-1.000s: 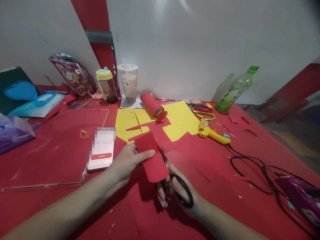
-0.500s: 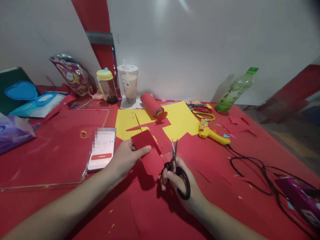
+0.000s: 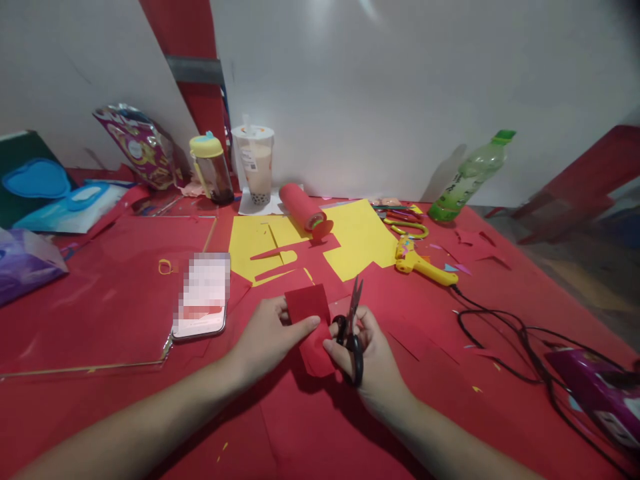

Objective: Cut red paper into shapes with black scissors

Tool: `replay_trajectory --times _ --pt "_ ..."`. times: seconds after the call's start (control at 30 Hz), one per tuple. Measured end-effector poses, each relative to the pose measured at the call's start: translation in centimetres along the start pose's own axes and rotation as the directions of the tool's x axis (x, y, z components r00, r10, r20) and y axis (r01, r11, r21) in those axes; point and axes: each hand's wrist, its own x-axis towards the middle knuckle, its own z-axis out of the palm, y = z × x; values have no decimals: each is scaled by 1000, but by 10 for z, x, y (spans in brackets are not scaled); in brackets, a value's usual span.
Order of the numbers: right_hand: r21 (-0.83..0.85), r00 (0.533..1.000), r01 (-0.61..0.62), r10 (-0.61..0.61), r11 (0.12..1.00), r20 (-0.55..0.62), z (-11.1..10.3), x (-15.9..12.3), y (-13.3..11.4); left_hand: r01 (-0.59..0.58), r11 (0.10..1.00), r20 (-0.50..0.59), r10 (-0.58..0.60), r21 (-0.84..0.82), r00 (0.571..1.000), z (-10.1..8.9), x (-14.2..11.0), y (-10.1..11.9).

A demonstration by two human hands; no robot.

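My left hand grips a folded piece of red paper, its thumb pressed on top and the fingers underneath. In my right hand is a pair of scissors with black handles, the blades pointing up and away, slightly apart. My right thumb meets the lower right edge of the red paper. Beyond my hands, a red paper tube rests on sheets of yellow paper. Cut red strips lie on the yellow paper too.
A phone lies left of my hands. A yellow glue gun with a black cord is at the right. Along the back stand a milk tea cup, a yellow-lidded bottle and a green bottle. Wet wipes sit far left.
My left hand has moved right and a little nearer with the red paper, now beside the scissors. My right thumb has come onto the paper's edge.
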Motion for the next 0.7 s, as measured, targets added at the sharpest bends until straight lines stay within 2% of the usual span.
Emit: replay_trajectory --times 0.3,0.5,0.7 --pt "12 1000 18 -18 1000 -22 2 1 -2 10 999 -12 -11 -48 1000 -4 3 -5" --pt "-12 998 28 -29 1000 -62 2 2 -3 -11 999 -8 12 32 1000 -6 6 -7" --pt "-7 998 7 -8 1000 -64 4 3 -5 1 995 -74 6 95 997 -5 7 -8"
